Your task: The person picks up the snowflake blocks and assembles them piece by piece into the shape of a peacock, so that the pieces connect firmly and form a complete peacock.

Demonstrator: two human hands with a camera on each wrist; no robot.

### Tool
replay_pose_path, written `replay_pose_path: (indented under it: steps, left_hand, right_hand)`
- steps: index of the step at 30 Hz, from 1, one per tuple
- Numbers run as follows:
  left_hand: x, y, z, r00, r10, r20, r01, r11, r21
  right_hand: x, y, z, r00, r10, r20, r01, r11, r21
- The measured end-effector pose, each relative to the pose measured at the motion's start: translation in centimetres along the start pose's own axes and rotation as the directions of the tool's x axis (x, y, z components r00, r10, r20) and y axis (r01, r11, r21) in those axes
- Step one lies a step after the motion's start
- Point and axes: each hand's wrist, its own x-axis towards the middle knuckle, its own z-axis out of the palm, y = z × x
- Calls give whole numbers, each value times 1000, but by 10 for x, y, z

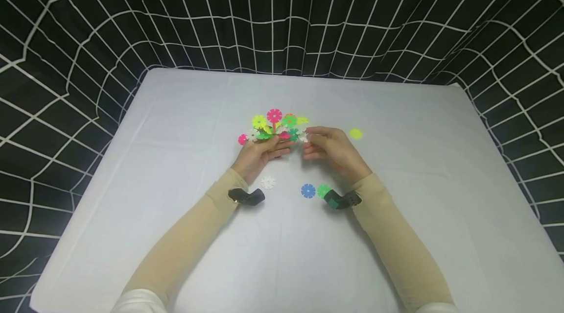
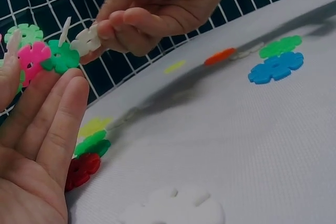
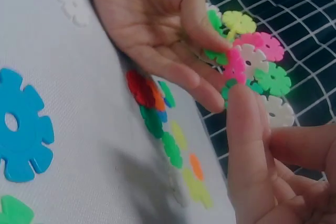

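My left hand [image 1: 260, 156] pinches a cluster of interlocked plastic snowflake discs [image 1: 274, 116] between thumb and fingers. Pink, yellow, green and white pieces fan out of it above the table. From the right, my right hand [image 1: 337, 150] pinches a white snowflake disc [image 2: 85, 41] at the cluster's right side. In the left wrist view that disc's edge meets a dark green disc [image 2: 64, 56], with another white disc [image 2: 65, 31] standing edge-on beside it. The right wrist view shows pink [image 3: 235, 65] and dark green discs near the left fingertips. Part of the cluster is hidden behind the left hand.
Loose discs lie on the white tabletop [image 1: 211, 264]: a white one [image 1: 268, 182], a blue one [image 1: 308, 191], a green one [image 1: 323, 191] by the right wristband, and a yellow one [image 1: 356, 133] at right. Several more, including a red disc [image 2: 84, 170], lie beyond the hands.
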Motion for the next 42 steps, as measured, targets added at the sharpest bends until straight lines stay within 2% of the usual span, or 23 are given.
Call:
replay_pose_path:
  steps: [15,22,27,30,32,33,34,35,37,38,40,42]
  left_hand:
    - [-1,-2,-3,999,-27,18,24,991,132]
    - [-1,-2,-3,996,-11,84,-1,989,150]
    - [-2,-2,-3,997,-10,83,-1,990,138]
    - [-1,-1,-3,995,10,96,-21,993,116]
    - [0,-1,-3,994,23,103,-34,994,99]
    - [0,-1,-2,994,27,105,-36,995,90]
    - [0,-1,-2,994,27,103,-35,996,82]
    - [0,-1,-2,995,24,100,-32,997,75]
    - [0,0,-2,996,18,90,-24,998,63]
    - [0,0,-2,996,15,85,-20,998,58]
    - [0,0,-2,997,12,82,-16,998,53]
    - [1,0,-2,997,10,83,-15,999,50]
  right_hand:
    - [-2,0,-1,998,43,36,-42,999,-17]
    - [-3,1,-2,995,70,76,-68,997,-28]
    - [0,3,-3,996,63,64,-62,998,-5]
    - [2,2,-8,997,60,54,-57,997,-48]
    - [2,0,-16,999,49,24,-45,988,-149]
    - [0,-1,-20,999,42,4,-40,973,-226]
    - [-1,-2,-26,999,32,-14,-35,945,-326]
    - [-3,-3,-31,1000,22,-23,-30,899,-438]
    - [-8,-5,-42,1000,22,-15,-26,772,-635]
    - [-12,-6,-47,999,36,2,-24,700,-713]
    - [-18,-8,-55,995,82,54,-4,585,-811]
    - [-22,-9,-60,986,137,92,5,533,-846]
